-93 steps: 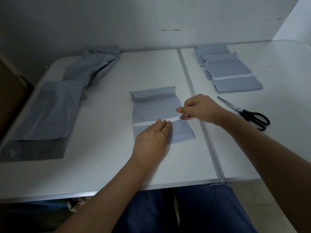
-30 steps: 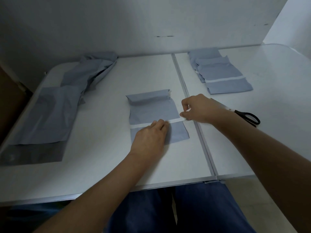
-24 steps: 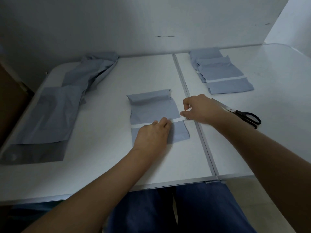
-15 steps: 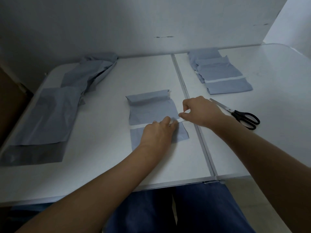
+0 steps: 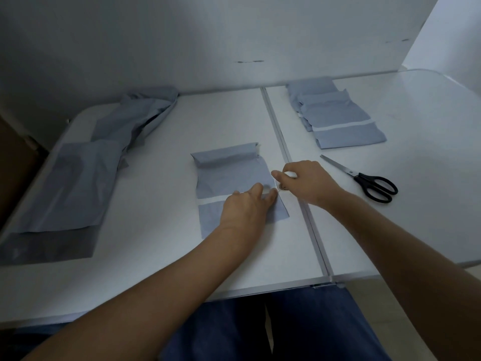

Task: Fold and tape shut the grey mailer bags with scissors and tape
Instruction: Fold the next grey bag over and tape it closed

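the mailer bag (image 5: pixel 231 175) under my fingers is grey-blue with a white tape strip (image 5: pixel 210 200) across it. scissors (image 5: pixel 364 178) have black handles and silver blades; the table (image 5: pixel 156 256) is white; my trousers (image 5: pixel 260 329) dark blue.

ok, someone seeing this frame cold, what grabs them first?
Both hands meet at table centre on a folded grey mailer bag: the left hand presses flat on its white tape strip, while the right hand grips a tape roll at the bag's right edge. Black-handled scissors lie unused to the right, with a stack of taped bags behind them and unfolded mailers on the left.
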The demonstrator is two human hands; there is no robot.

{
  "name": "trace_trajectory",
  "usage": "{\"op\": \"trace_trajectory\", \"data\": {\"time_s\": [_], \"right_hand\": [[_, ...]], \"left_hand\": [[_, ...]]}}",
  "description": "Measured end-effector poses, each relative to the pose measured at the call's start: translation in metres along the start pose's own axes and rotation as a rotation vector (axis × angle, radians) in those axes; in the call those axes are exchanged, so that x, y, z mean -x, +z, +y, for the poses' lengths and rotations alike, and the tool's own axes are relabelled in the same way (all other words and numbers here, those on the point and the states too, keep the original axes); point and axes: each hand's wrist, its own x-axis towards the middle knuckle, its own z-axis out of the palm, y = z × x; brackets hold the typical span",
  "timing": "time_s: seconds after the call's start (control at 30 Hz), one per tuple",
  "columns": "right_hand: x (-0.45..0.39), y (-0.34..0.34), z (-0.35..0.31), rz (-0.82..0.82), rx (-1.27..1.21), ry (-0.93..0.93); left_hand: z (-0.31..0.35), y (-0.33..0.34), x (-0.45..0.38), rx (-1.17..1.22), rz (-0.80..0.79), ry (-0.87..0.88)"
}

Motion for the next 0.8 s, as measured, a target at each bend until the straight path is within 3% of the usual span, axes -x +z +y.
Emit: {"op": "trace_trajectory", "data": {"time_s": [0.37, 0.63, 0.8], "right_hand": [[0.006, 0.003, 0.006, 0.031, -0.117, 0.028], [0.006, 0.005, 0.006, 0.068, -0.152, 0.031], [0.012, 0.008, 0.009, 0.121, -0.21, 0.02]], "left_hand": [[-0.008, 0.02, 0.013, -0.024, 0.069, -0.034], [-0.028, 0.042, 0.009, 0.292, -0.022, 0.088], [-0.039, 0.017, -0.007, 0.659, 0.123, 0.036]]}}
